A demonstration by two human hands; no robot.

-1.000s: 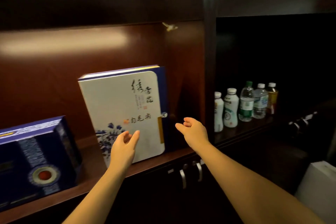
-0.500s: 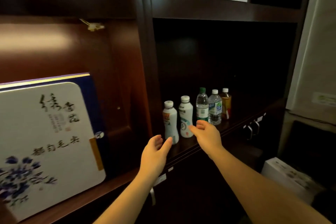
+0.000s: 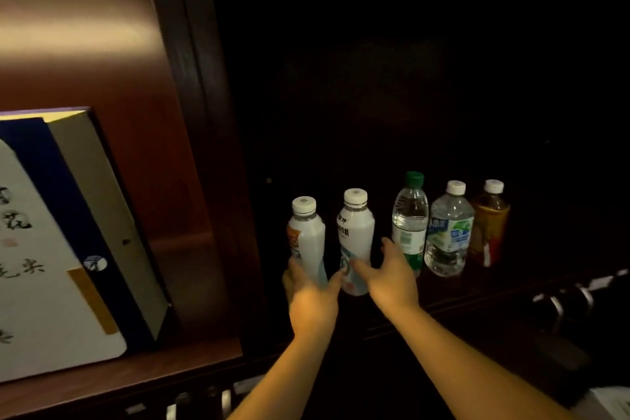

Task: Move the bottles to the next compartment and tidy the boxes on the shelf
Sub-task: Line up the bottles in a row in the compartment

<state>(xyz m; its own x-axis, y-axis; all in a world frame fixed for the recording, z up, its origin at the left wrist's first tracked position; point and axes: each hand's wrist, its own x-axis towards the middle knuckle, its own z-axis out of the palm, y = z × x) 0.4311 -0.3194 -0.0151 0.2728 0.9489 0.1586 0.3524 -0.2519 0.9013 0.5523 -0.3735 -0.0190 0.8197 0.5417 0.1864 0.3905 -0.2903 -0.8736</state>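
Five bottles stand in a row in the dark right compartment. My left hand (image 3: 313,297) is wrapped around the lower half of the leftmost white bottle (image 3: 305,232). My right hand (image 3: 390,274) is open at the second white bottle (image 3: 356,225), with its fingers on the bottle's front and its thumb raised beside it. Further right stand a green-capped clear bottle (image 3: 410,211), a clear water bottle (image 3: 451,228) with a blue-green label, and an amber bottle (image 3: 491,218). A large white and blue box (image 3: 47,266) with calligraphy leans in the lit left compartment.
A dark wooden divider (image 3: 191,106) separates the two compartments. The reddish shelf board (image 3: 143,368) runs under the box. Metal cabinet handles (image 3: 562,300) show below the right compartment, and others (image 3: 204,399) at the lower edge. A white box corner (image 3: 613,402) sits bottom right.
The view has moved right and closer to the bottles. Both hands reached forward from the shelf edge; my left hand closed on the leftmost white bottle and my right hand reached the second one.
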